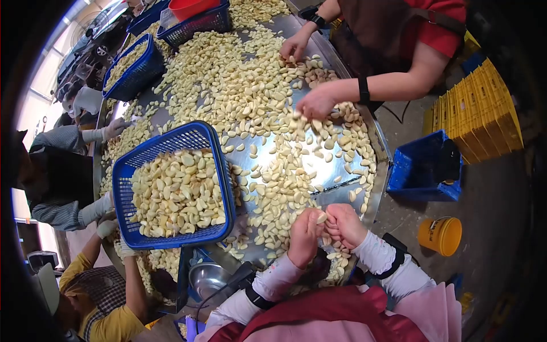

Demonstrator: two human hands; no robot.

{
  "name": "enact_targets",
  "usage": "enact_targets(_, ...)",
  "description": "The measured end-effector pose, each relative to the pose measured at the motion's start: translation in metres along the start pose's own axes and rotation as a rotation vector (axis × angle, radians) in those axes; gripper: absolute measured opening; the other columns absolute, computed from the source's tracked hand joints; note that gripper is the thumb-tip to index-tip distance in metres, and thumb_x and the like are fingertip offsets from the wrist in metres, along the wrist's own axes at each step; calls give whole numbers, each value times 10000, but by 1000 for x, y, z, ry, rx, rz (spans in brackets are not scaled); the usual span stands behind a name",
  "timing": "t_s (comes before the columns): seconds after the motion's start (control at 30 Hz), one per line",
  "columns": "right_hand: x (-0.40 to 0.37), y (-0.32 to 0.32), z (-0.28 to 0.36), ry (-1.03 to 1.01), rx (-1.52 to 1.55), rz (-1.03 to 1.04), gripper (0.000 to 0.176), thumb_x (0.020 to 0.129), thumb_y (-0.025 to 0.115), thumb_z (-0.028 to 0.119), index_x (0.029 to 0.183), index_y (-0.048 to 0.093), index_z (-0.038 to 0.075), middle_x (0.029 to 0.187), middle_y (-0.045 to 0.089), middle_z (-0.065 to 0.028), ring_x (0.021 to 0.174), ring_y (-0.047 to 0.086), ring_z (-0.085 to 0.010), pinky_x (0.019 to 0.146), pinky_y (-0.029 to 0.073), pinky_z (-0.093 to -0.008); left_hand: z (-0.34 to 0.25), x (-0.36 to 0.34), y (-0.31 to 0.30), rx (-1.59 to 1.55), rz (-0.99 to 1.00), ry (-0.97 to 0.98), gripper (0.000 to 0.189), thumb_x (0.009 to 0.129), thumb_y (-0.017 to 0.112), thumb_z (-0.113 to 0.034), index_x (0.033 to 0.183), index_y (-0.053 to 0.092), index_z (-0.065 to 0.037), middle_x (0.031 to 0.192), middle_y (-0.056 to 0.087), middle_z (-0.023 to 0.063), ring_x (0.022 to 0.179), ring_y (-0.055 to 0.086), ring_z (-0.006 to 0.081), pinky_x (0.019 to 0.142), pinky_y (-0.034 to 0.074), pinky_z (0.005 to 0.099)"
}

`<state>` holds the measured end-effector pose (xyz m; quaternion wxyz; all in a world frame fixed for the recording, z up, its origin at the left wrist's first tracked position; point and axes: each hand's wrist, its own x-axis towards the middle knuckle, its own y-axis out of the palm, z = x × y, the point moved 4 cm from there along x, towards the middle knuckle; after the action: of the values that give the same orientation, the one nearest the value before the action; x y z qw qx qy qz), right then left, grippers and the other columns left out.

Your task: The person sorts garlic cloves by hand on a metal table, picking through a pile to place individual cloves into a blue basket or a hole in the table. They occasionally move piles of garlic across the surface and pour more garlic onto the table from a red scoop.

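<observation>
Pale peeled cloves that look like garlic cloves (285, 171) lie spread over the metal table. Near its front edge, my left hand (303, 236) is closed, with a garlic clove (322, 218) pinched at the fingertips. Close against that clove is my right hand (346, 225), its fingers curled shut. Whatever lies inside those right fingers is hidden. Loose cloves surround both hands on the metal surface (336, 195).
A blue basket (219, 219) heaped with cloves stands at left. More blue baskets (137, 80) sit farther back. Opposite, a co-worker's hands (319, 102) touch cloves. At right are a blue crate (424, 191), stacked yellow crates (478, 108) and a yellow bucket (433, 235).
</observation>
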<state>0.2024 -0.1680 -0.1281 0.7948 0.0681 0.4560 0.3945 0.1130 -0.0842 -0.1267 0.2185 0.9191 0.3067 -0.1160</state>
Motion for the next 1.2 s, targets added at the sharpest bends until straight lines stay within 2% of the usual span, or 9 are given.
enact_targets(0.1,-15,-5,28,-75,124,259,405,998,500,351,668,436,124,523,344,30,408,263,-64,363,192,-226,-5,7,-2,96,21,11,218,1046,429,-163,1003,596,-29,753,495,-19,636,444,63,564,362,215)
enact_targets(0.17,-49,-33,72,-450,486,1202,483,961,595,421,629,491,85,554,368,10,409,284,-78,353,215,-228,-35,24,-30,727,-43,446,190,965,536,-119,1086,623,-1,949,585,124,852,571,245,733,460,344)
enact_targets(0.33,-10,-37,77,-217,-60,214,317,905,696,251,722,619,4,623,511,1,508,487,-59,410,359,-238,-26,56,-59,1602,-86,529,514,866,675,-325,1343,549,-182,1442,389,199,1343,327,474,1026,307,649)
enact_targets(0.47,80,18,67,-979,-1427,-410,157,831,683,145,893,699,2,704,637,-117,688,666,-282,656,533,-364,12,9,-34,1646,70,518,654,799,688,-493,1388,504,-275,1540,271,195,1380,162,583,977,201,791)
enact_targets(0.6,125,19,55,-848,-1688,-379,183,778,690,112,936,719,26,750,666,-174,699,661,-325,659,540,-360,35,-38,-28,1573,239,558,565,795,711,-383,1316,564,-220,1492,347,215,1356,290,528,1024,284,696)
enact_targets(0.7,113,-18,73,-585,-981,-156,177,738,704,118,893,720,34,857,682,-173,716,671,-295,674,543,-344,3,1,-65,1203,114,358,442,826,663,-182,1257,608,-103,1400,447,236,1202,493,445,1049,382,460)
enact_targets(0.8,106,-26,73,-563,-832,-178,175,726,727,124,882,721,44,813,668,-171,741,671,-299,693,539,-346,-28,40,-88,1284,-71,378,520,840,679,-287,1328,568,-148,1460,385,242,1295,395,493,1060,346,557)
enact_targets(0.9,107,14,63,-865,-1451,-302,124,779,687,96,886,710,39,880,610,-189,767,667,-328,722,542,-420,-7,46,-66,1641,40,225,707,839,629,-579,1451,440,-279,1574,204,212,1403,123,570,1007,189,777)
enact_targets(1.2,92,29,71,-766,-1385,-333,167,752,674,156,814,596,22,889,536,-157,821,608,-354,719,509,-431,28,-50,-30,1391,209,390,496,902,548,-539,1302,557,-245,1494,302,164,1309,318,410,1011,284,615)
